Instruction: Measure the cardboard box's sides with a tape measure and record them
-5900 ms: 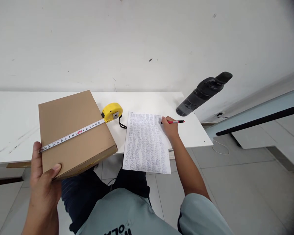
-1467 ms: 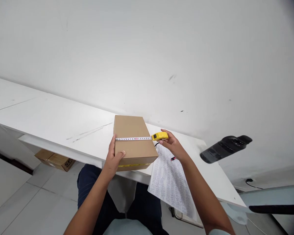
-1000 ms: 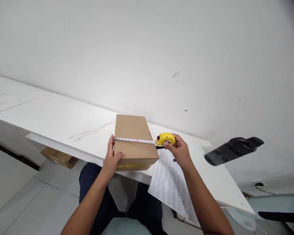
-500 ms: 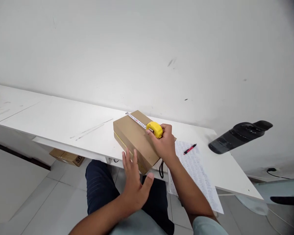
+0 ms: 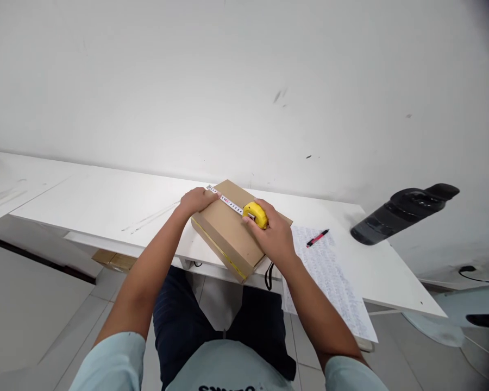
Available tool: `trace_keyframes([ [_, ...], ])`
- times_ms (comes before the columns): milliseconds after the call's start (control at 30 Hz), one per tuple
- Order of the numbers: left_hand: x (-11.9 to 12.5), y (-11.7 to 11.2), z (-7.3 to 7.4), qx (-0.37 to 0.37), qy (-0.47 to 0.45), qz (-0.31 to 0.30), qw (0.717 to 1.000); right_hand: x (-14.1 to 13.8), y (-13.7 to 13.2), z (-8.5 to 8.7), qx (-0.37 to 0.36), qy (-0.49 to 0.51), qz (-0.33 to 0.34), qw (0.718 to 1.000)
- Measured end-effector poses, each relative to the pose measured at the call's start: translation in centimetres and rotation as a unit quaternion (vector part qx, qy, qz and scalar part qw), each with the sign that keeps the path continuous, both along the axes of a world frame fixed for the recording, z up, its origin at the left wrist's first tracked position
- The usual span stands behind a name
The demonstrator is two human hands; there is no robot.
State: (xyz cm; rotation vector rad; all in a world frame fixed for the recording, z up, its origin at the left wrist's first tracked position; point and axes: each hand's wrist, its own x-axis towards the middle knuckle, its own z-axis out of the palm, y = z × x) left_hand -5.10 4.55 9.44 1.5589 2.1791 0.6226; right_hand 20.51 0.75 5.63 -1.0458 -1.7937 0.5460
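Note:
A brown cardboard box (image 5: 232, 217) lies at an angle on the white table, with yellow along its near side. My right hand (image 5: 275, 233) is closed around a yellow tape measure (image 5: 255, 214) resting over the box top. Its white blade (image 5: 232, 205) runs out to the far left corner, and the metal end pokes just past the box edge. There my left hand (image 5: 198, 200) grips the blade near its end, fingertips pressed at the box's left edge. Part of the blade is hidden under those fingers.
Right of the box lie handwritten sheets (image 5: 330, 277) with a red and black pen (image 5: 318, 238) on them. A dark bottle (image 5: 403, 214) stands farther right. A black strap (image 5: 269, 276) hangs at the table's front edge. Another carton (image 5: 114, 259) sits below, at left.
My left hand has moved up and forward from the box's near side to the end of the blade. My right hand keeps the tape measure in nearly the same spot.

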Motion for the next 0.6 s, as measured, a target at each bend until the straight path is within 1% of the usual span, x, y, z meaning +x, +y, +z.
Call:
trace_keyframes([
  [100,0.0,0.3,-1.1,-0.003,-0.002,0.002,1.000,0.9,-0.7,0.0,0.029,-0.028,-0.023,0.999],
  [167,-0.2,0.4,-1.6,0.007,-0.009,0.006,1.000,1.2,-1.0,0.2,0.053,-0.068,-0.037,0.996],
  [267,-0.5,0.6,-1.8,0.018,-0.027,0.006,0.999,1.1,-1.1,0.6,0.096,-0.135,-0.063,0.984],
  [367,-0.8,0.9,-1.9,0.028,-0.042,0.001,0.999,1.1,-1.0,0.5,0.133,-0.168,-0.081,0.973],
  [500,-1.0,1.3,-2.2,0.055,-0.052,-0.015,0.997,1.9,-0.9,0.1,0.128,-0.163,-0.074,0.975],
  [600,-0.8,1.7,-2.4,0.079,-0.052,-0.007,0.995,2.7,-1.3,-0.2,0.133,-0.180,-0.060,0.973],
])
